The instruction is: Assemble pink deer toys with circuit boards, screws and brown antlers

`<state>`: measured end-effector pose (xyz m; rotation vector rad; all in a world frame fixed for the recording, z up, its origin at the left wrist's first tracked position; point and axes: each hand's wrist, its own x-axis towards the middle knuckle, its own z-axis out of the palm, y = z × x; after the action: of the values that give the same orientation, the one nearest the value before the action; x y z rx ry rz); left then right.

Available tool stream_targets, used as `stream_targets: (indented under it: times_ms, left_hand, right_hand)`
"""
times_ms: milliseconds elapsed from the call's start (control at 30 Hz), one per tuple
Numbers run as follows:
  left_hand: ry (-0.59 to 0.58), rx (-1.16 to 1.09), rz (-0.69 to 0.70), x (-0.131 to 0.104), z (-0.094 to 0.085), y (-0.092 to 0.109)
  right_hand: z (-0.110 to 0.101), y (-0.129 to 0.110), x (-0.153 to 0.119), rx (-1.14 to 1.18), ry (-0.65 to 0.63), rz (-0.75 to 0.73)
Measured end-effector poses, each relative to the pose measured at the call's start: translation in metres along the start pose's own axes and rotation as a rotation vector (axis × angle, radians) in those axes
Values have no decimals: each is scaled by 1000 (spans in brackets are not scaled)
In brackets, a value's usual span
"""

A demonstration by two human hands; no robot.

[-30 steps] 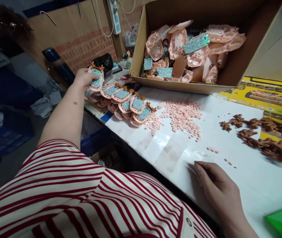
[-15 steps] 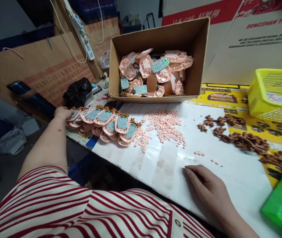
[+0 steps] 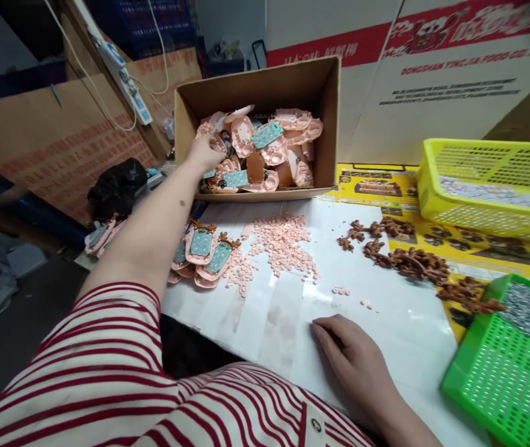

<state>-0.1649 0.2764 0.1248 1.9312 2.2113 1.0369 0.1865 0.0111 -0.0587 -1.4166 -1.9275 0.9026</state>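
My left hand (image 3: pixel 205 154) reaches over the front left of a cardboard box (image 3: pixel 258 195) and touches the pink shells inside; its fingertips are hidden among them. Pink plastic shells (image 3: pixel 242 135) and blue patterned pieces (image 3: pixel 267 135) fill the box. Under my left forearm lies a row of pink cases (image 3: pixel 201 243) with blue panels and brown antler-like tops. My right hand (image 3: pixel 351 347) rests on the white table surface, fingers curled together, and whether it holds anything is hidden. Small pink rings (image 3: pixel 283 245) are heaped between the cases and my right hand.
Brown branching parts (image 3: pixel 416 264) lie at the right. A yellow basket (image 3: pixel 493 220) stands at the back right, and a green basket (image 3: pixel 516 366) with small metallic pieces is at the near right. A black bag (image 3: pixel 118 186) and a power strip (image 3: pixel 127 87) are on the left.
My left hand has moved from the left end of the row of cases up and right into the box. The view has turned to the right, and my right hand rests as before.
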Motion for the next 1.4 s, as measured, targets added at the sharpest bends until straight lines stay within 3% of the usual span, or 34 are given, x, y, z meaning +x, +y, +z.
stream_targets:
  times_ms: [100, 200, 300, 400, 533, 800, 967, 1167, 1300, 1400]
  left_hand:
    - [-39, -25, -29, 11, 51, 41]
    - [-60, 0, 38, 15, 86, 73]
    - [-133, 90, 131, 22, 102, 90]
    - [-168, 263, 268, 27, 103, 98]
    - [-83, 435, 432, 23, 92, 97]
    - [69, 422, 361, 32, 62, 84]
    - [103, 111, 86, 40, 24, 74]
    - [71, -193, 69, 30, -27, 68]
    - [16, -301, 24, 17, -41, 70]
    - [53, -368, 16, 10, -44, 72]
  right_hand:
    - [1, -1, -3, 11, -18, -26]
    - [2, -1, -4, 7, -34, -53]
    - [2, 0, -3, 12, -67, -68]
    - [-1, -1, -3, 35, -104, -70]
    - [-4, -3, -3, 81, -114, -65]
    - [-5, -2, -3, 123, -176, 8]
    - [-6, -2, 0, 128, -202, 55]
    - [-5, -1, 4, 120, -160, 51]
    - [-6, 1, 9, 146, -110, 38]
    - [-6, 1, 12, 178, -78, 24]
